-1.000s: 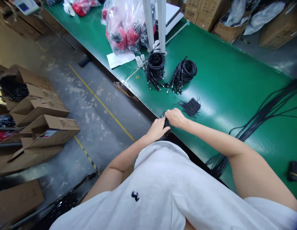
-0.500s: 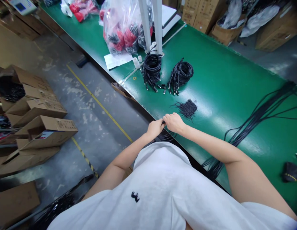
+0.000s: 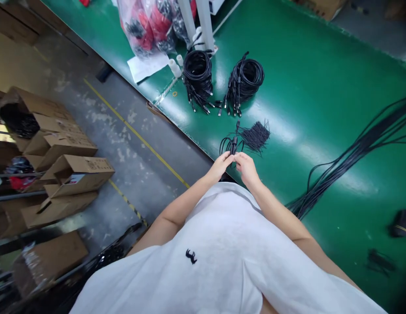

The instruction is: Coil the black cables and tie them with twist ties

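- Your left hand (image 3: 220,167) pinches the coiled black cable (image 3: 235,142) at the green tabletop's (image 3: 324,87) near edge.
- Your right hand (image 3: 247,168) meets it, fingers bent; can't tell its grip.
- Both your forearms (image 3: 186,200) angle inward.

Coiled cable (image 3: 235,141) — apparently in both hands (image 3: 220,167) (image 3: 248,169)

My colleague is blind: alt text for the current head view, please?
A person's left hand and right hand meet on a coiled black cable at the edge of a green table. Beyond lie thin black strips and two stacks of coiled cables.
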A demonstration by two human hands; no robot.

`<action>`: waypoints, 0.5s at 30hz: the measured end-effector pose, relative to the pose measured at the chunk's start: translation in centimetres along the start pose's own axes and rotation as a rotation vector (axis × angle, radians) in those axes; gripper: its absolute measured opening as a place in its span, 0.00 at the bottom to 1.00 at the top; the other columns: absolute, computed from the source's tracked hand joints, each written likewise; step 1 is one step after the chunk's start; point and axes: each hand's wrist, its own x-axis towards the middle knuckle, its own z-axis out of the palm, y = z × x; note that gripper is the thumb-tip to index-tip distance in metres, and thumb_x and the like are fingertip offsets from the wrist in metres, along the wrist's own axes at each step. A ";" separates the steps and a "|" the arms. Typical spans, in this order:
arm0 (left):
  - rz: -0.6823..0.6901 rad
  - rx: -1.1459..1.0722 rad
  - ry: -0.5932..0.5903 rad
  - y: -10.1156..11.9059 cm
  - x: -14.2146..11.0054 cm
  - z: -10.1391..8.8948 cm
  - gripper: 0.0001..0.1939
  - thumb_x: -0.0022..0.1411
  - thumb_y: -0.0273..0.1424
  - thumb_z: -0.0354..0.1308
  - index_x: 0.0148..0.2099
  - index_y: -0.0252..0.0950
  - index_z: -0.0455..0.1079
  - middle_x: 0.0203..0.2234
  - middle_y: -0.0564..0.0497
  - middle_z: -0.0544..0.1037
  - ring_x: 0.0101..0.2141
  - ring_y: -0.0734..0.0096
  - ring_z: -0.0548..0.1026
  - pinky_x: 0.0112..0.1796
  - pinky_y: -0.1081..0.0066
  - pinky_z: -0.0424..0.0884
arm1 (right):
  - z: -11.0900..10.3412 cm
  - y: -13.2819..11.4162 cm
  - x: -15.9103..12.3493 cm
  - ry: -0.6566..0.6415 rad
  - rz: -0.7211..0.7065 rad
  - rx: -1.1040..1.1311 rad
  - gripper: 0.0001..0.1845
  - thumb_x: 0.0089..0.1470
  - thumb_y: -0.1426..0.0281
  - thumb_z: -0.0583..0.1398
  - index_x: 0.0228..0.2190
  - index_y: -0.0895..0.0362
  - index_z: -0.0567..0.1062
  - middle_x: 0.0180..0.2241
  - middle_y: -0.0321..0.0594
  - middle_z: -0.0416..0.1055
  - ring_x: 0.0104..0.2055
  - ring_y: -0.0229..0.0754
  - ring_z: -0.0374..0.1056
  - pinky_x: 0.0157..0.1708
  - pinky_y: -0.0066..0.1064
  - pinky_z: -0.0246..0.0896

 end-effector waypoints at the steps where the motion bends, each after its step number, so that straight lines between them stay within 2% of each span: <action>1: -0.003 0.029 -0.019 0.1 -0.1 0.2 0.08 0.60 0.34 0.63 0.39 0.35 0.72 0.36 0.51 0.79 0.45 0.67 0.74 0.51 0.67 0.65 | -0.2 0.0 -0.1 -0.051 0.111 0.147 0.12 0.55 0.67 0.59 0.24 0.55 0.61 0.17 0.25 0.44 0.18 0.30 0.36 0.18 0.25 0.36; 3: 0.011 0.102 -0.021 0.5 0.0 0.6 0.07 0.61 0.33 0.61 0.37 0.35 0.70 0.36 0.51 0.78 0.43 0.69 0.74 0.50 0.68 0.65 | -0.6 -0.2 -0.3 -0.111 0.230 0.305 0.13 0.52 0.66 0.62 0.24 0.55 0.62 0.16 0.22 0.39 0.17 0.28 0.32 0.15 0.24 0.34; 5: 0.036 0.198 0.022 1.5 0.9 1.2 0.05 0.64 0.30 0.59 0.35 0.36 0.67 0.32 0.52 0.77 0.39 0.72 0.74 0.48 0.70 0.66 | -0.8 -0.4 -0.4 -0.147 0.241 0.363 0.13 0.52 0.66 0.63 0.25 0.55 0.63 0.16 0.21 0.38 0.16 0.28 0.32 0.14 0.22 0.36; 7: 0.052 0.220 0.046 3.4 2.5 1.8 0.06 0.67 0.28 0.55 0.35 0.36 0.65 0.28 0.55 0.72 0.31 0.77 0.71 0.42 0.72 0.66 | -1.0 -0.2 -0.4 -0.134 0.222 0.467 0.12 0.52 0.66 0.64 0.27 0.56 0.65 0.17 0.22 0.39 0.16 0.27 0.34 0.14 0.20 0.39; 9: 0.052 0.139 0.001 6.2 4.6 2.8 0.07 0.69 0.28 0.52 0.35 0.35 0.64 0.24 0.58 0.66 0.23 0.82 0.64 0.36 0.73 0.66 | -1.5 0.5 -0.4 -0.070 0.200 0.560 0.12 0.51 0.66 0.65 0.27 0.56 0.66 0.18 0.22 0.40 0.16 0.26 0.36 0.15 0.19 0.41; 11: 0.069 0.031 -0.094 9.7 7.3 4.0 0.08 0.70 0.29 0.54 0.35 0.35 0.64 0.22 0.60 0.60 0.19 0.85 0.58 0.31 0.75 0.65 | -2.6 1.7 -0.3 0.025 0.182 0.608 0.13 0.50 0.65 0.66 0.27 0.56 0.67 0.18 0.23 0.41 0.16 0.26 0.38 0.15 0.19 0.42; 13: 0.118 -0.043 -0.173 13.4 10.7 5.6 0.09 0.70 0.31 0.55 0.35 0.34 0.64 0.21 0.61 0.57 0.19 0.86 0.57 0.30 0.77 0.65 | -4.1 3.3 -0.4 0.129 0.158 0.613 0.13 0.48 0.64 0.66 0.26 0.56 0.68 0.18 0.23 0.41 0.16 0.26 0.38 0.14 0.20 0.43; 15: 0.190 -0.094 -0.201 16.5 15.1 7.3 0.11 0.72 0.34 0.52 0.36 0.33 0.66 0.21 0.60 0.57 0.20 0.87 0.60 0.32 0.77 0.66 | -5.6 4.9 -0.6 0.236 0.127 0.624 0.13 0.47 0.64 0.67 0.26 0.55 0.69 0.18 0.24 0.41 0.16 0.27 0.39 0.14 0.21 0.44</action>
